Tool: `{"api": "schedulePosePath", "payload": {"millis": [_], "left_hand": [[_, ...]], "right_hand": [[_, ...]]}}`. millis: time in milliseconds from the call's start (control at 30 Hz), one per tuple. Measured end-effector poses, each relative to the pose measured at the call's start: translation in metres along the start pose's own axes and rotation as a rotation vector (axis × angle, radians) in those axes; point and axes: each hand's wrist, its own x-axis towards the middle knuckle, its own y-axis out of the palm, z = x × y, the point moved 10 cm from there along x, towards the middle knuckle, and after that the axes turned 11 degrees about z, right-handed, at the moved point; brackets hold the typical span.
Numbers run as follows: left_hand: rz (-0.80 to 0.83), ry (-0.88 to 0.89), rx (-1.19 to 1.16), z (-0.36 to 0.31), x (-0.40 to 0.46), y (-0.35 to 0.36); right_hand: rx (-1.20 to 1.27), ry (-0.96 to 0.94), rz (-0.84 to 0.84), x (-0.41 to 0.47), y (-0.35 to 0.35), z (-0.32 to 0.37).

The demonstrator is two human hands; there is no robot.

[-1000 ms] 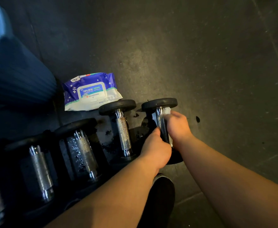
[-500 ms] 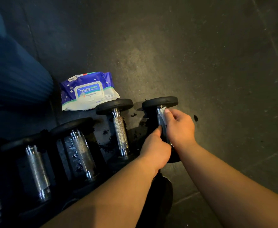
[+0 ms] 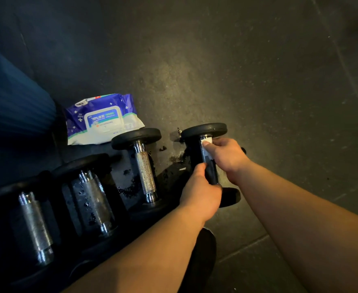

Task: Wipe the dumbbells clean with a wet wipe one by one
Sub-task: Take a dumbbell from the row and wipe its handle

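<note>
Head view. Rightmost dumbbell [image 3: 204, 157] at frame centre, lying on the floor [image 3: 258, 92]. Left hand [image 3: 199, 193] grips the near end of its handle, fingers curled round. Right hand [image 3: 226, 154] pinches the wet wipe [image 3: 206, 144] against the handle; since a second ago the wipe has slid up to the far plate. Judged: handle pass nearly complete. Three more dumbbells [image 3: 144, 172] lower left; wipe pack [image 3: 104, 119] left of centre, above them.

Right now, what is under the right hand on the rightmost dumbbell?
A white wet wipe pressed against the dumbbell handle by the right hand; only its top edge and a strip show. The rest of the wipe is covered.
</note>
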Motion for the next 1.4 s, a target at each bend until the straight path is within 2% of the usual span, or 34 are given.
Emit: {"api": "schedulePosePath", "payload": {"millis": [100, 200, 300, 400, 467, 533, 700, 867, 933, 1000, 1100, 1267, 1333, 1400], "left_hand": [[0.009, 0.022, 0.025, -0.003, -0.001, 0.002], [0.030, 0.070, 0.138, -0.014, -0.006, 0.010], [0.038, 0.166, 0.547, -0.045, -0.018, 0.022], [-0.060, 0.318, 1.007, -0.080, -0.031, 0.035], [-0.098, 0.403, 1.211, -0.093, -0.033, 0.043], [-0.092, 0.412, 1.343, -0.096, -0.030, 0.041], [-0.099, 0.247, 1.447, -0.077, -0.014, 0.007], [-0.080, 0.222, 1.381, -0.072, -0.012, 0.005], [-0.107, 0.227, 1.336, -0.074, -0.015, 0.003], [-0.111, 0.207, 1.309, -0.069, -0.017, 0.004], [-0.083, 0.184, 1.327, -0.061, -0.017, 0.010], [-0.088, 0.183, 1.361, -0.067, -0.013, 0.004], [-0.069, 0.160, 1.376, -0.068, -0.010, 0.003], [-0.053, 0.135, 1.381, -0.069, -0.006, 0.003]], "right_hand": [[0.114, 0.040, 0.028, 0.001, -0.002, -0.009], [0.333, 0.030, -0.038, -0.007, -0.016, -0.026], [0.636, 0.037, -0.166, -0.021, -0.043, -0.046], [1.001, 0.127, -0.315, -0.032, -0.058, -0.079], [1.199, 0.197, -0.366, -0.037, -0.054, -0.099], [1.319, 0.245, -0.389, -0.040, -0.046, -0.114], [1.372, 0.263, -0.497, -0.052, -0.036, -0.129], [1.253, 0.306, -0.530, -0.064, -0.041, -0.131], [1.173, 0.350, -0.566, -0.076, -0.046, -0.132], [0.991, 0.368, -0.619, -0.090, -0.055, -0.131], [0.278, 0.214, -0.697, -0.110, -0.085, -0.100], [-0.926, -0.433, -0.667, -0.109, -0.079, -0.014], [-1.258, -0.533, -0.579, -0.095, -0.071, -0.010], [-1.448, -0.547, -0.437, -0.081, -0.065, -0.020]]}}
